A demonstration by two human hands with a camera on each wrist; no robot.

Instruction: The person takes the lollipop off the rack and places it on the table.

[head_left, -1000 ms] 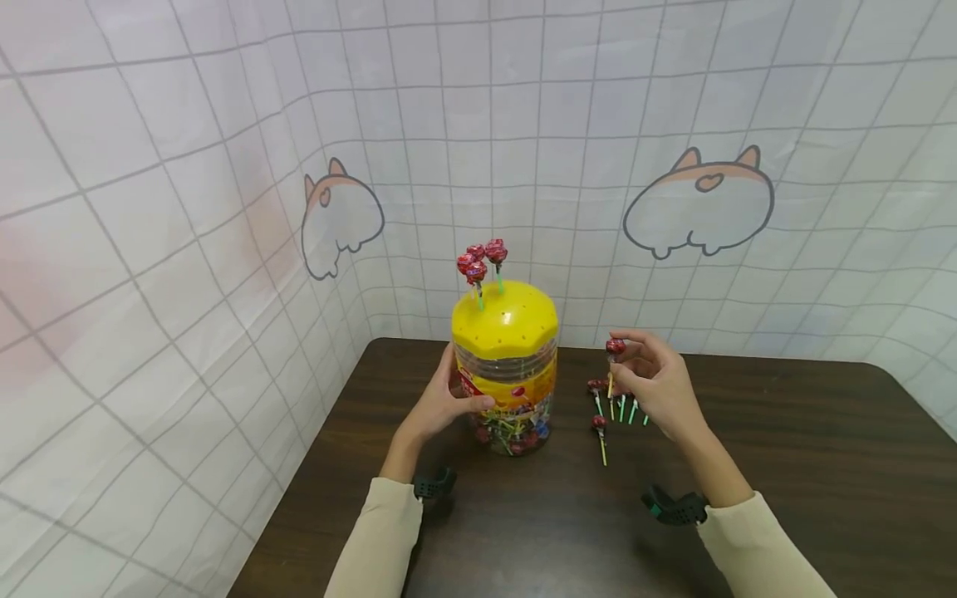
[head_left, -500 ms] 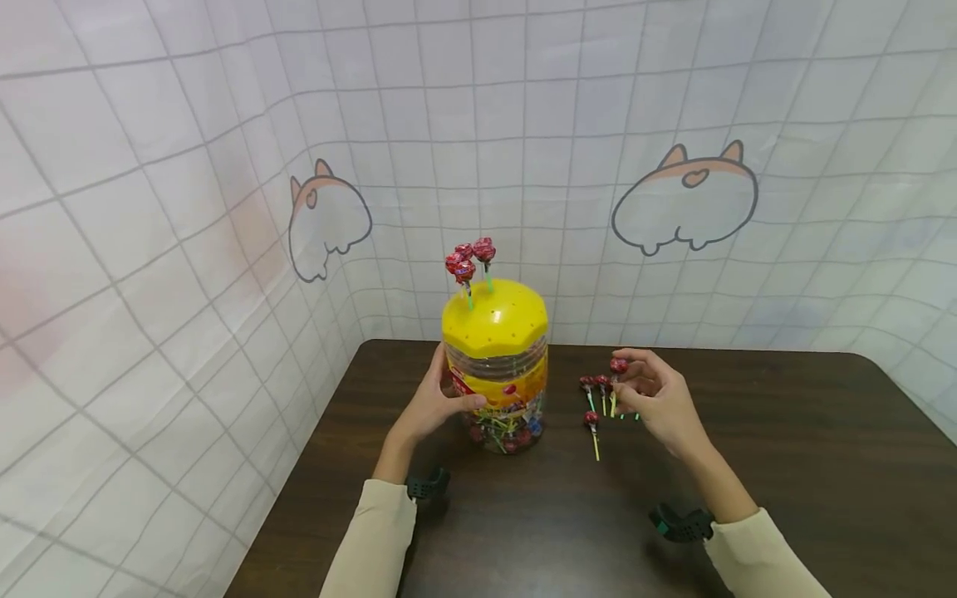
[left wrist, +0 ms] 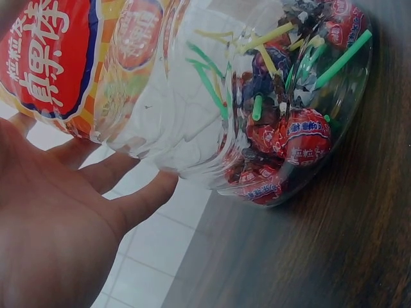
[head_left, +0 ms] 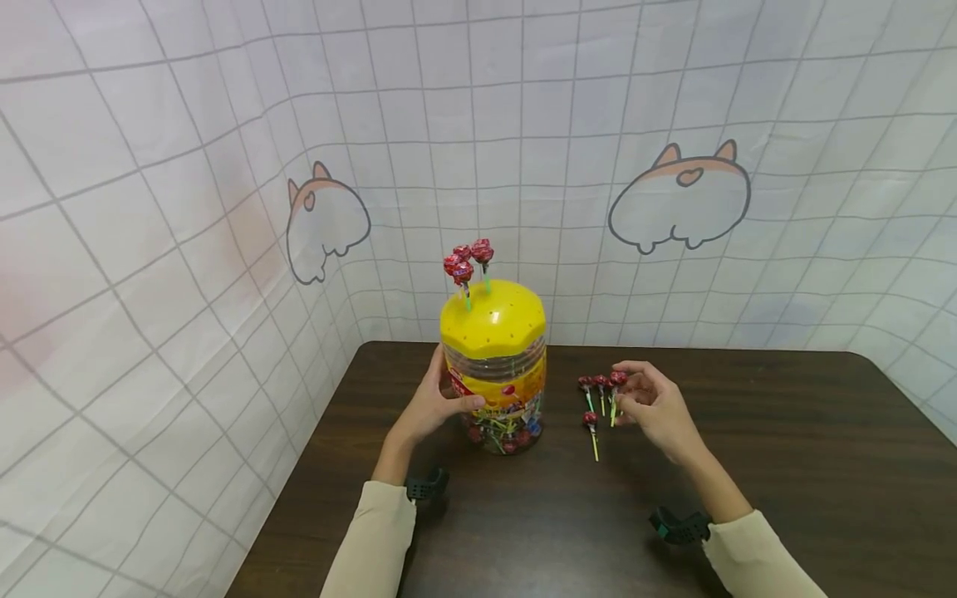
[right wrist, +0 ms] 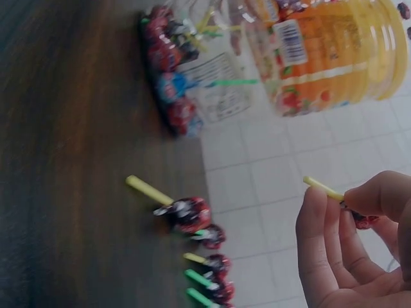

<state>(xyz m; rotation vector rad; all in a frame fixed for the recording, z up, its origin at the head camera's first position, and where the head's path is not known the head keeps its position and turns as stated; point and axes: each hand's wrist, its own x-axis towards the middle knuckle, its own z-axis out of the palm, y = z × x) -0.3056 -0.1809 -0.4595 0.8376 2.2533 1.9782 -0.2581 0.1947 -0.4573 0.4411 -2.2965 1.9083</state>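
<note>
A clear plastic jar with a domed yellow lid stands upright on the dark table. Several red-wrapped lollipops stick up from holes at the lid's left. My left hand holds the jar's left side, thumb across the front; its fingers touch the clear wall in the left wrist view. To the jar's right, my right hand pinches a red lollipop with a yellow stick between thumb and fingers. Its wrapped head is partly hidden by the thumb in the right wrist view.
Loose lollipops lie between jar and right hand, one nearer me and others behind it; the right wrist view shows several. More wrapped lollipops fill the jar's bottom. A white grid-patterned curtain hangs behind the table.
My right hand has come down and slightly away from the jar, still pinching the lollipop. The left hand keeps its hold on the jar. The head view has shifted slightly.
</note>
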